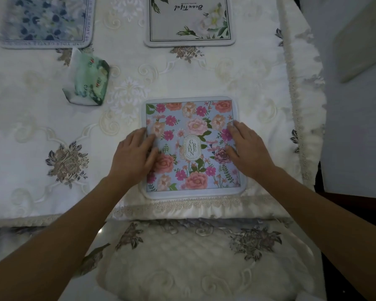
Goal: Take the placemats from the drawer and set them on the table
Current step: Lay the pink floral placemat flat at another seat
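A square placemat with pink and orange flowers (191,127) lies flat on the table near its front edge. My left hand (135,155) presses its left side with straight fingers. My right hand (248,148) presses its right side the same way. A white placemat with green leaves and script lettering (182,20) lies at the far middle. A blue floral placemat (48,20) lies at the far left. The drawer is out of view.
The table wears a cream embroidered cloth (41,118) with a lace hem. A green tissue pack (87,83) sits left of centre. A cushioned chair seat (193,263) stands below the table's front edge. The table's right edge (300,105) drops off beside a white wall.
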